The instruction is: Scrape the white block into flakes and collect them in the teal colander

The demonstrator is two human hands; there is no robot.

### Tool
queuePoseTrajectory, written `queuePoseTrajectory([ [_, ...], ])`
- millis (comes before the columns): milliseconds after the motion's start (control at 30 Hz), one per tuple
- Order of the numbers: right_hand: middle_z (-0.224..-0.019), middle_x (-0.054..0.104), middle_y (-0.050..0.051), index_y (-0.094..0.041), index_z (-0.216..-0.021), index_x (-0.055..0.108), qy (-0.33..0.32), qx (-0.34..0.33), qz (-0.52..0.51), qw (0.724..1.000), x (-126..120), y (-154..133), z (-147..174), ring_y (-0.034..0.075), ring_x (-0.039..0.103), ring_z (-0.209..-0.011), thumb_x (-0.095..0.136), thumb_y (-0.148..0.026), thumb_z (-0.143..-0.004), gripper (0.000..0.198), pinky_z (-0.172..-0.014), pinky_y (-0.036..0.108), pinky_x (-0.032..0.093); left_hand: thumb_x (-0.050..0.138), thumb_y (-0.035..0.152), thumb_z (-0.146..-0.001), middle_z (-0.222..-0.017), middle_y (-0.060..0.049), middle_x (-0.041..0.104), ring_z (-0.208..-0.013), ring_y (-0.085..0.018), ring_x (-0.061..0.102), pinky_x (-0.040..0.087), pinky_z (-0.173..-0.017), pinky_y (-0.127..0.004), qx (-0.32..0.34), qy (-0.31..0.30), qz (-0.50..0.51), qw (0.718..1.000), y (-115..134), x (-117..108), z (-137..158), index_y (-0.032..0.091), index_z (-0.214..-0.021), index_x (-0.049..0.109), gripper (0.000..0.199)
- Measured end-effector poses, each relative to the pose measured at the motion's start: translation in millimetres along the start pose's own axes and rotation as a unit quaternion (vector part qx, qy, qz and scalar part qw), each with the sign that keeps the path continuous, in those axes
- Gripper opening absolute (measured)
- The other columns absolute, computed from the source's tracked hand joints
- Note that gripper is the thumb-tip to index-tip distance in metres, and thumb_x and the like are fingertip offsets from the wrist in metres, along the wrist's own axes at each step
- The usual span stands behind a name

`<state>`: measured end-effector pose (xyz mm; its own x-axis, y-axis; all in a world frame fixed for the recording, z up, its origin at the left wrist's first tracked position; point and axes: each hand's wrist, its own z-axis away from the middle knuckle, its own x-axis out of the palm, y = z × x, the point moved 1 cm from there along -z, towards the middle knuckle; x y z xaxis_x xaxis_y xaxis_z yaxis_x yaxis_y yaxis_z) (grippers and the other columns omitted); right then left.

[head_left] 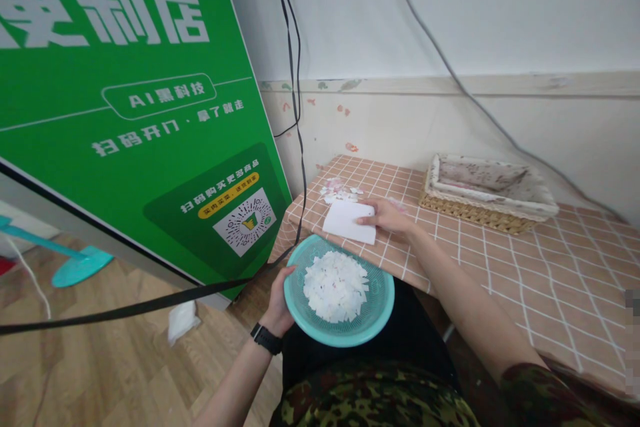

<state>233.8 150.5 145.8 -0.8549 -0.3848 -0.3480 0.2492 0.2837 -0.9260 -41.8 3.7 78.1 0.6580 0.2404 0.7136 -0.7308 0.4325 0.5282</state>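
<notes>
My left hand [281, 301] grips the left rim of a turquoise plastic colander [340, 339], which sits just below the table's edge, in front of my body. A heap of small white paper scraps [336, 285] lies in it. Over the checked tablecloth, my right hand [383, 215] pinches a white sheet of paper [347, 223], thumb on top and the other fingers mostly hidden. Just behind the sheet, more paper scraps [339, 189], some pinkish, are spread on the cloth.
A cloth-lined wicker basket [480, 213] stands on the table [505, 273] against the wall. A green sign panel [150, 93] rises at the left. Black cables [299, 147] hang beside it, and a dark strap [150, 307] crosses low. A white packet [183, 321] lies on the floor.
</notes>
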Motion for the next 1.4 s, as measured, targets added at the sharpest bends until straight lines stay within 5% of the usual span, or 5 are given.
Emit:
queuePoseTrajectory([
  [133,-0.107,0.065,0.008,-0.019,-0.120,0.056,0.196,-0.009,0.063,0.979,-16.0,13.3,-5.9,0.021,0.061,-0.086,0.068,-0.036,-0.069,0.055,-0.074,0.035,0.050,0.058,0.030,-0.078,-0.081,-0.013,0.072,-0.084,-0.030,0.067,0.047,-0.084,-0.043,-0.001,-0.009,-0.016,1.000,3.3,-3.4,-4.0,0.008,-0.098,0.065,0.031],
  [300,-0.108,0.064,0.010,-0.017,-0.118,0.058,0.274,-0.020,0.182,0.944,-23.3,20.3,-9.9,0.024,0.060,-0.091,0.065,-0.034,-0.070,0.051,-0.081,0.039,0.047,0.056,0.030,-0.079,-0.092,-0.015,0.071,-0.090,-0.030,0.065,0.047,-0.084,-0.043,-0.004,-0.032,-0.013,0.999,9.7,-10.1,-10.6,0.007,-0.107,0.062,0.036],
  [633,-0.106,0.066,0.008,-0.019,-0.120,0.058,0.236,-0.031,0.164,0.957,-15.8,16.4,-9.8,0.022,0.062,-0.087,0.064,-0.031,-0.071,0.050,-0.078,0.037,0.049,0.057,0.029,-0.079,-0.094,-0.015,0.071,-0.089,-0.030,0.065,0.049,-0.083,-0.043,0.006,-0.021,-0.010,1.000,15.2,-29.2,-18.9,0.007,-0.105,0.063,0.034],
  [1400,-0.105,0.066,0.007,-0.020,-0.121,0.057,0.166,0.015,0.132,0.977,-5.1,9.8,-5.9,0.022,0.062,-0.086,0.070,-0.036,-0.067,0.058,-0.076,0.037,0.050,0.060,0.029,-0.077,-0.078,-0.012,0.072,-0.083,-0.029,0.067,0.047,-0.084,-0.043,0.009,-0.001,-0.005,1.000,14.4,-21.9,-11.2,0.011,-0.087,0.064,0.021],
])
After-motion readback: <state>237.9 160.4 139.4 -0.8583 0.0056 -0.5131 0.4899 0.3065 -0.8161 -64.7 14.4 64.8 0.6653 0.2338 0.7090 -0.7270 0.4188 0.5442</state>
